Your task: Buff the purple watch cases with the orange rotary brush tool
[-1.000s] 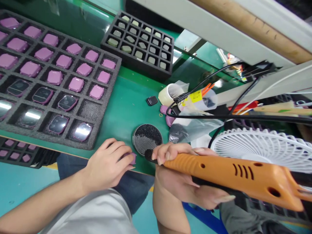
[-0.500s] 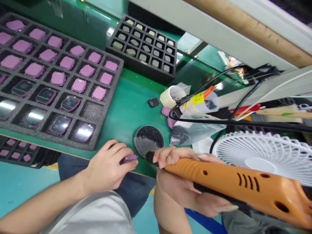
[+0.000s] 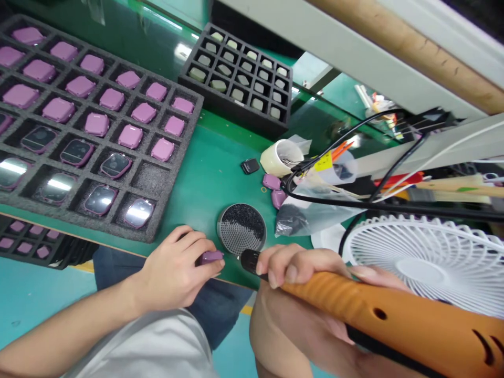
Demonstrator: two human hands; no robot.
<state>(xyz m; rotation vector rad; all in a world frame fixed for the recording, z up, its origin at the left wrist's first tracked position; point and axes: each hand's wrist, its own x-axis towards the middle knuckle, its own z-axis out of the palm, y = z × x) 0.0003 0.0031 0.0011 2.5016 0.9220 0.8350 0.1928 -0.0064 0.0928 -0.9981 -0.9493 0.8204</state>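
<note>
My left hand [image 3: 177, 270] is closed on a small purple watch case [image 3: 211, 256] held at the near edge of the green bench [image 3: 205, 173]. My right hand [image 3: 311, 294] grips an orange electric screwdriver [image 3: 397, 328]; its black tip [image 3: 249, 260] points left, a short gap from the purple case. Just behind both hands sits a round black dish of tiny screws [image 3: 241, 229].
A large black foam tray [image 3: 149, 181] at the left holds several purple cases and glass-faced ones. A smaller black tray [image 3: 240, 84] lies behind. A tape roll [image 3: 280, 156], loose purple cases [image 3: 274, 189], plastic bags, black cables and a white fan [image 3: 429, 262] crowd the right.
The screwdriver has slid lower and to the right in view, its tip drawing slightly back from the case. My left hand has turned the purple case so it shows between the fingertips.
</note>
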